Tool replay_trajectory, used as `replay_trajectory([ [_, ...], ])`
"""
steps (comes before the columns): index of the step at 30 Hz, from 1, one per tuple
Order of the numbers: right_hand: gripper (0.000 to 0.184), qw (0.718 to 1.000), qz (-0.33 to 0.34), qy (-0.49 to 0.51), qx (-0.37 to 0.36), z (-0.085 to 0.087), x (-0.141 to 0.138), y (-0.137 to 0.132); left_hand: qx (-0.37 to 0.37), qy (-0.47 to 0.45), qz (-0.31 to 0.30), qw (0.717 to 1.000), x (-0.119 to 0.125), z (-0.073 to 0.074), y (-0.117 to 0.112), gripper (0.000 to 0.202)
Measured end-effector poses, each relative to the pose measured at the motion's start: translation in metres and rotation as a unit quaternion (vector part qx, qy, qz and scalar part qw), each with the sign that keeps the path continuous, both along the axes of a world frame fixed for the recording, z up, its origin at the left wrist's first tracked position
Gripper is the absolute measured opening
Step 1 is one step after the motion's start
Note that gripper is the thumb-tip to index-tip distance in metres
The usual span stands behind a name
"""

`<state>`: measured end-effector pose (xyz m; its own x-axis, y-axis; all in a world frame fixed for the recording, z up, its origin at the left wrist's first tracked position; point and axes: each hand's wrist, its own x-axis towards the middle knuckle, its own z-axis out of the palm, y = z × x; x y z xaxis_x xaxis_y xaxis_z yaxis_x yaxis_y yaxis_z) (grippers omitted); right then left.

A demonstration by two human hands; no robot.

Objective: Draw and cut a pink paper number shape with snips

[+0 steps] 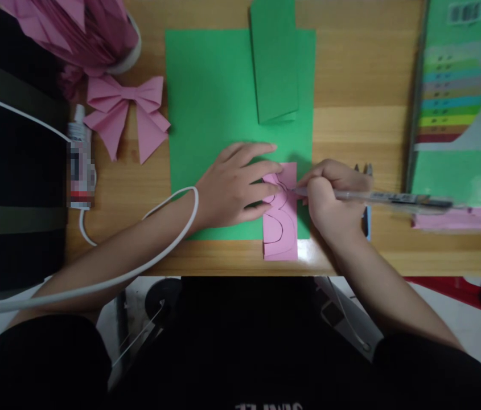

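Observation:
A narrow strip of pink paper (289, 228) lies over the front right part of a green paper sheet (210, 85). Curved dark lines are drawn on the strip. My left hand (240, 185) rests flat, its spread fingers pressing on the strip's left side. In my right hand (334, 196) is a slim clear pen (377, 197), its tip touching the strip near the upper curves. The pen's far end points right. Behind my right hand, a dark-tipped tool with a blue handle (367, 222) is mostly hidden.
A folded green paper piece (276, 68) lies on the sheet's far side. To the left are a pink paper bow (129, 111), a glue tube (80, 165) and pink folded paper (95, 28). A coloured-paper pack (457, 165) sits right. A white cable (159, 265) crosses my left forearm.

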<state>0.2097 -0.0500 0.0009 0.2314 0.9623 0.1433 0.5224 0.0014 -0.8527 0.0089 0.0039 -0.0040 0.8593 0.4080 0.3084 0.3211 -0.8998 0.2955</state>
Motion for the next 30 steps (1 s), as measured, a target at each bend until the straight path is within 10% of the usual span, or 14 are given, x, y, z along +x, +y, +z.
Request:
replay_trajectory([
  [30, 0.022, 1.0, 0.001, -0.017, -0.002, -0.0019, 0.0013, -0.0007, -0.017, 0.037, -0.002, 0.999, -0.0012, -0.0001, -0.0002, 0.027],
])
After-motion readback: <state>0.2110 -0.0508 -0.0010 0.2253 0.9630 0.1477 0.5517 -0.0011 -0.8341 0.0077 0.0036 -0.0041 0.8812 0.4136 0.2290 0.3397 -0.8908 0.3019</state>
